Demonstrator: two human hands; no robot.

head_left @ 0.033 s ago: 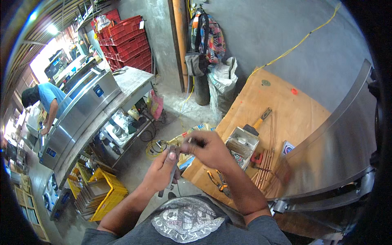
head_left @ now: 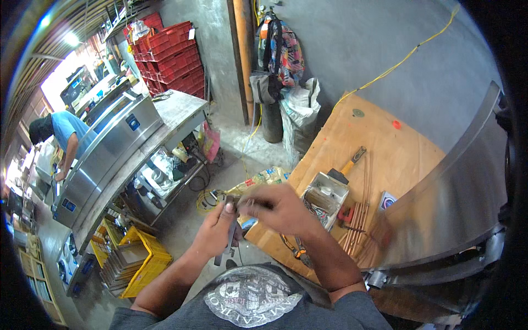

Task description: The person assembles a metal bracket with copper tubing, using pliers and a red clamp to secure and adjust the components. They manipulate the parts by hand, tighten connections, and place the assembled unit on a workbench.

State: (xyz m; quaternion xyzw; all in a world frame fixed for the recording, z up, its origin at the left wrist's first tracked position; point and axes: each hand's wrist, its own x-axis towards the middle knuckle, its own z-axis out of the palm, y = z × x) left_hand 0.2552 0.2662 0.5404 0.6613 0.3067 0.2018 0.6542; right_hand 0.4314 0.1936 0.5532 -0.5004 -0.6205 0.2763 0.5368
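Over the gap between the benches, my left hand (head_left: 215, 230) is closed around a narrow flat grey metal piece (head_left: 231, 235), thumb pressed near its upper end. The piece stands nearly upright, and its lower end shows below my fingers. My right hand (head_left: 279, 208) is at the upper end of the piece, fingers curled in and smeared by motion. Whatever its fingertips hold is too blurred to make out. Closest to my right forearm on the wooden table (head_left: 379, 129) are orange-and-black pliers (head_left: 300, 254) and an open box (head_left: 336, 192) of small parts.
A hammer (head_left: 352, 163), copper-coloured rods (head_left: 360, 220) and a red clamp-like tool (head_left: 346, 214) lie on the table. A large curved metal sheet (head_left: 445, 203) rises at right. At left are a yellow crate (head_left: 148, 264), a steel-topped bench (head_left: 184, 104) and a person in blue (head_left: 69, 129).
My right hand has shifted slightly down and right, its knuckles turning over the top of the metal piece. My left hand has moved very little and keeps its hold.
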